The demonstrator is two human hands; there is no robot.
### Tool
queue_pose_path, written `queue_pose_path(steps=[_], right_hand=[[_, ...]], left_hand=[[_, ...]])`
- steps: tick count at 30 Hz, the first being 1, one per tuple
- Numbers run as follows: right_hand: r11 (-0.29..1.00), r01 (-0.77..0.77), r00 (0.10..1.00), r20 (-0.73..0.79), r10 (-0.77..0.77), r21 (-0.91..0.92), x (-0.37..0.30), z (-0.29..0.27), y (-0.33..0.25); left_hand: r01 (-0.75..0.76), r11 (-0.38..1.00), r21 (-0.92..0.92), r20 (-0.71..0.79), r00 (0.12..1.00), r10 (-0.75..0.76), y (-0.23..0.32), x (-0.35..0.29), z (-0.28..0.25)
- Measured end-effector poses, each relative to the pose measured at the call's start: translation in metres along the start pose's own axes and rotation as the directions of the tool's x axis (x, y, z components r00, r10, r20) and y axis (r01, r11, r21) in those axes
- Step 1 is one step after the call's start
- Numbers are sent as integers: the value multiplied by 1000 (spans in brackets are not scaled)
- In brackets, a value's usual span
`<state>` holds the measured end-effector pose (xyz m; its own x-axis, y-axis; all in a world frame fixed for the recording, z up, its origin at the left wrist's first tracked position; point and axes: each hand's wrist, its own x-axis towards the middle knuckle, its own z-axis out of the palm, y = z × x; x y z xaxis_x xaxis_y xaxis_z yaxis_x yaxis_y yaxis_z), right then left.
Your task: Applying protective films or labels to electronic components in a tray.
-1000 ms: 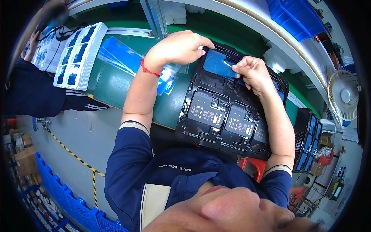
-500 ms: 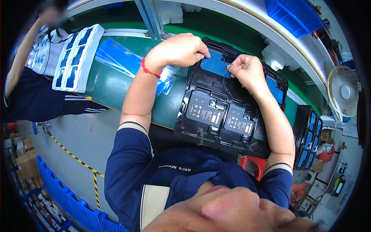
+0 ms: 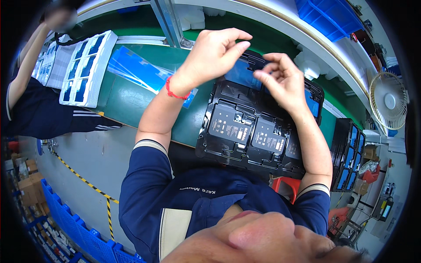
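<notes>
A black moulded tray (image 3: 258,103) lies on the green table in front of me, with flat parts in its compartments. Over its far left compartment my left hand (image 3: 215,55) hovers, thumb and forefinger apart, holding nothing that I can see. My right hand (image 3: 284,83) is just right of that compartment, fingers loosely bent and thumb apart. Between and below the hands shows a flat part with a blue face (image 3: 242,74). Two black flat battery packs (image 3: 228,122) with pale print sit in the near compartments. Another blue-faced part (image 3: 312,104) is partly hidden behind my right forearm.
Loose blue film sheets (image 3: 136,70) lie fanned on the table to the left. Beyond them stand stacked white trays (image 3: 90,65) beside a co-worker. At right are stacked black trays (image 3: 348,153), a fan (image 3: 389,101) and a blue bin (image 3: 326,17).
Both hands have come up off the blue-faced part and their fingers have opened. My left hand has risen away from it; the right has spread its thumb and fingers.
</notes>
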<state>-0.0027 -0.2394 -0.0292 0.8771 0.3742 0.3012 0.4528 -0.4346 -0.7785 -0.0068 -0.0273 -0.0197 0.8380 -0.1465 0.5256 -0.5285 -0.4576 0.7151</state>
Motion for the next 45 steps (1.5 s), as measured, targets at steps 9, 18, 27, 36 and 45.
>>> queue_pose_path(steps=[9,18,27,36,45], right_hand=[[995,69,978,193,-82,71,-25,-23,-44],[866,-325,880,-213,424,381,-214,-176,15],[233,-554,473,72,878,800,-482,-153,168],[-169,-88,-313,134,940,982,-673,-57,405],[-280,-440,28,324,946,853,-345,9,419]], left_hand=[[-447,844,-297,-48,890,454,43,-28,2],[-325,264,-908,-55,718,694,104,-64,-31],[278,178,-944,321,653,686,170,-56,17],[284,144,-948,288,572,769,192,-62,31],[75,452,-889,198,953,231,135,-108,13]])
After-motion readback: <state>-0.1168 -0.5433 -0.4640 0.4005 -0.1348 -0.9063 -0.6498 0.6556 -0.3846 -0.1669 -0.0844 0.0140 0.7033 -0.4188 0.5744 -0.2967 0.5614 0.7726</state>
